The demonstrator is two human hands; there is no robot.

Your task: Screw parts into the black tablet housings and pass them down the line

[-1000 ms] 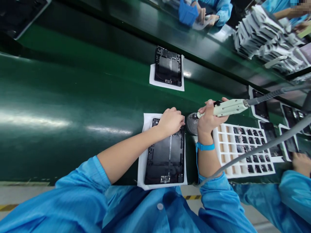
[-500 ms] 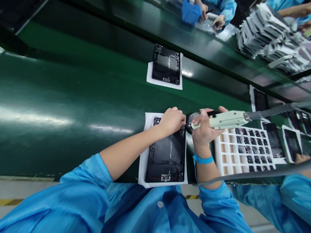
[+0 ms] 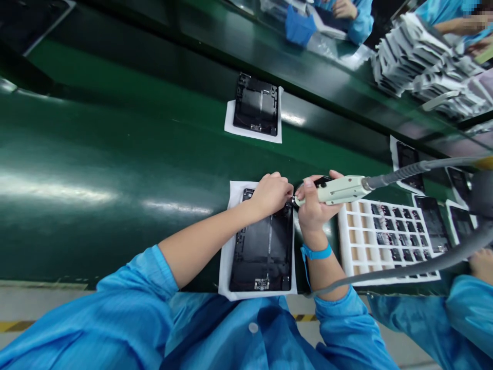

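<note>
My right hand is wrapped around a pale green electric screwdriver with a grey cable. The screwdriver lies nearly level, its tip close to the upper right corner of an open tablet housing. The dark housing rests on a white sheet at the table's front edge. My left hand is closed over the housing's upper part, fingers curled at that same corner. Whatever those fingers may pinch is hidden. A small round metal dish beside the corner is now mostly covered by my right hand.
Another open tablet housing lies on a sheet further back. At right stands a white compartment tray of small dark parts, with more tablets beyond. The grey cable crosses over the tray. Co-workers' hands and stacked white sleeves are across the table.
My right hand has moved the screwdriver left, from over the round dish to the housing's corner. My left hand has stayed at that corner. The view has shifted slightly.
</note>
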